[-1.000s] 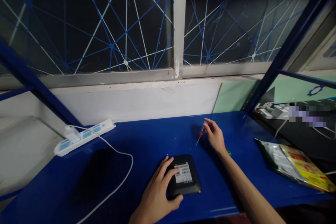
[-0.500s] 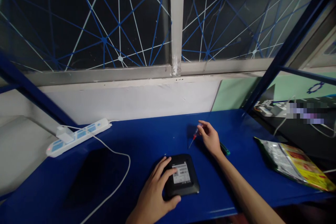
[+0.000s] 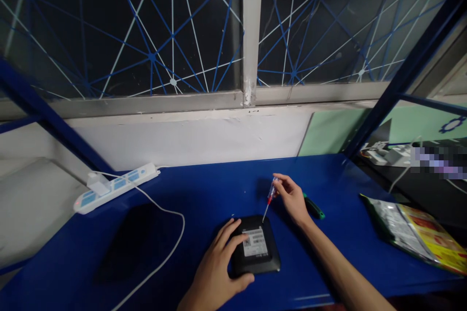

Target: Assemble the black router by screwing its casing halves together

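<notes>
On the blue table lies a flat black electronic box (image 3: 273, 251) with rounded corners and a white printed label (image 3: 254, 243) facing up. My left hand (image 3: 218, 257) spans its left side, thumb at the near edge and fingertips on the far edge and label, holding it. Between the thumb and fingers of my right hand (image 3: 291, 198) is a screwdriver (image 3: 270, 197) with a clear handle and red collar. It is tilted, its tip at the box's far right corner; whether it sits in a screw is too small to tell. A green-and-black tool handle (image 3: 314, 206) lies behind my right hand, partly hidden.
A white power strip (image 3: 118, 185) with a plug sits at the back left, its white cable (image 3: 181, 233) curving across the table. A dark flat object (image 3: 126, 243) lies at left. A shiny yellow-and-silver packet (image 3: 416, 233) rests at right. Blue frame posts (image 3: 392, 97) rise beside the window.
My right hand has brought the screwdriver nearer, so its tip is now at the box's far right corner instead of beyond it. My left hand stays on the box. The view has shifted slightly.
</notes>
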Demonstrator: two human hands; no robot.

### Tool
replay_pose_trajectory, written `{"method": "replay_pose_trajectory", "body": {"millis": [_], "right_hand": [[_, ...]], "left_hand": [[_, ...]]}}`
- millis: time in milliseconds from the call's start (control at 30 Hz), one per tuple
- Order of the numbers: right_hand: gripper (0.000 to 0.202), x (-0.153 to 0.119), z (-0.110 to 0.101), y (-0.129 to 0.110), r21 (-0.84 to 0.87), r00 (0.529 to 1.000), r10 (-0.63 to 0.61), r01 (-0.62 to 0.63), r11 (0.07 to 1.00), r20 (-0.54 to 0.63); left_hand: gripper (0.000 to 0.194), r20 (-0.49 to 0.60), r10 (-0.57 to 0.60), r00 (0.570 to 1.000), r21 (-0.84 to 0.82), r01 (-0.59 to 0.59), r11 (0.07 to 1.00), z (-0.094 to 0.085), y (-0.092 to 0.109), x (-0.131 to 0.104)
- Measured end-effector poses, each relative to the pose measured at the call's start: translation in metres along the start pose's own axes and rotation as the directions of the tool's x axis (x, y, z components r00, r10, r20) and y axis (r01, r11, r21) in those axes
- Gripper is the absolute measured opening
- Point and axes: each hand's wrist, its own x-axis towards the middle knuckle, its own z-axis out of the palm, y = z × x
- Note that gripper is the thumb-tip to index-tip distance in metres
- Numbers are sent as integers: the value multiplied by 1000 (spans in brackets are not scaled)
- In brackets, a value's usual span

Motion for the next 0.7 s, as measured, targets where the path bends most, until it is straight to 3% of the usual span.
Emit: {"method": "replay_pose_trajectory", "body": {"millis": [433, 700], "right_hand": [[45, -4, 2, -1, 7, 1000, 0, 0, 1000, 30], [45, -5, 1, 3, -95, 1000, -2, 2, 995, 5]], "left_hand": [[70, -1, 13, 1000, 16, -13, 1000, 1, -1, 0], [68, 5, -9, 1000, 8, 9, 1000, -1, 2, 0]]}}
